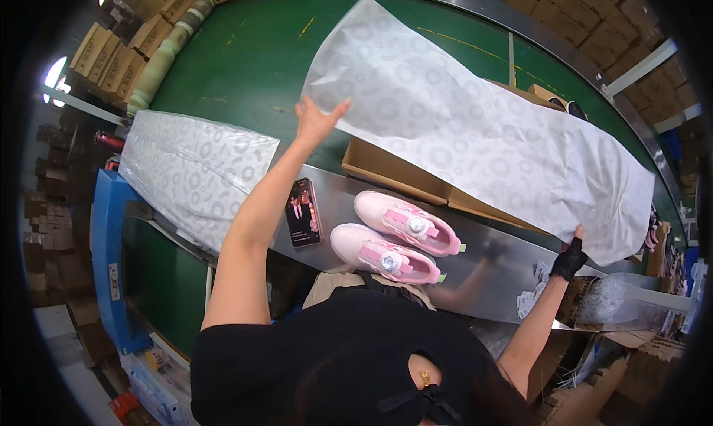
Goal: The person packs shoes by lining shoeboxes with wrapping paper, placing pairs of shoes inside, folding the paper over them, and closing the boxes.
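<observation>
Brown cardboard boxes are stacked around a shiny metal bench that runs beside a broad green belt. From my remote seat I look down past the black shirt of the person at the near side. The bare left arm stretches forward with a slight bend, bringing the left hand up over the belt. The right arm reaches out to the right, so the right hand, in a black fingerless glove, is lower and closer to the body.

Between the hands I see a large sheet of paper, thin, white and softly creased, printed with pale grey rings. It spreads across the belt and partly covers a long, open cardboard tray. Nearer the body, a pair of pink shoes sits side by side on the bench, toes left, smooth and rounded, with clear round dials. A phone lies left of them; farther left is a pile of similar paper under glossy plastic.

The right grip is closed on the sheet's near edge, thumb on top, other fingers hidden underneath. The left grip touches the sheet's left end, thumb and fingers spread wide; I cannot tell whether it pinches.
</observation>
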The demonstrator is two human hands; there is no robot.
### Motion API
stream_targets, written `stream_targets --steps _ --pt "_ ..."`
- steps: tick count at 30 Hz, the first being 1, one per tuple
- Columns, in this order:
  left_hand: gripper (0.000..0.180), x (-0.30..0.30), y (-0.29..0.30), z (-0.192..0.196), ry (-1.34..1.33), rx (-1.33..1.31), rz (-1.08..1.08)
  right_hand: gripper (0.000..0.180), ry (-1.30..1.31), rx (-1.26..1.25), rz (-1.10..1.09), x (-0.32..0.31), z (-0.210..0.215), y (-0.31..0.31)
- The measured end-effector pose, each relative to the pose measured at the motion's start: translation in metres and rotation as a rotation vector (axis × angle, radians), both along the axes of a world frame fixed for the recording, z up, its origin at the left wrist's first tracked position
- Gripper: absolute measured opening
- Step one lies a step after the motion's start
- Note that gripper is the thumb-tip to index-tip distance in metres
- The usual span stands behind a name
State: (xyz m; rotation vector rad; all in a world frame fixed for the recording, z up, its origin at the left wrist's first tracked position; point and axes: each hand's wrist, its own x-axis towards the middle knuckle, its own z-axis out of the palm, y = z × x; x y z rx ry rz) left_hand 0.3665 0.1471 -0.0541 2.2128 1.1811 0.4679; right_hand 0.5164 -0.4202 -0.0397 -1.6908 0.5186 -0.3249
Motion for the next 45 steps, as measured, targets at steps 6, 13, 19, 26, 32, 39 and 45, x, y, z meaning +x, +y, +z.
stream_targets --steps 6,13,19,26,32,39,45 --pt "0.083 0.002 0.031 -0.046 -0.762 -1.107 0.203 0.032 -0.144 0.305 0.299 -0.104 -0.039 0.061" --pt "0.051 0.023 -0.007 -0.050 -0.456 -1.200 -0.106 0.022 -0.716 -1.106 1.205 -0.218 -0.016 0.214" --pt "0.029 -0.003 0.004 -0.055 -0.592 -0.630 -0.303 0.021 -0.339 -0.318 1.401 -0.155 0.067 0.255" --pt "0.020 -0.026 0.038 -0.019 -0.569 -0.145 -0.372 0.028 0.015 0.708 0.496 -0.037 0.084 0.270" --pt "0.023 -0.034 0.071 -0.014 -0.512 -0.219 -0.336 0.036 0.120 0.700 0.471 -0.032 0.027 0.258" --pt "0.029 -0.011 0.061 0.062 -0.621 -0.693 -0.425 0.047 -0.255 -0.626 0.879 -0.043 -0.074 0.354" --pt "0.059 0.023 -0.038 0.065 -0.391 -0.910 -0.988 0.040 -0.095 0.057 1.351 -0.078 -0.072 0.406"
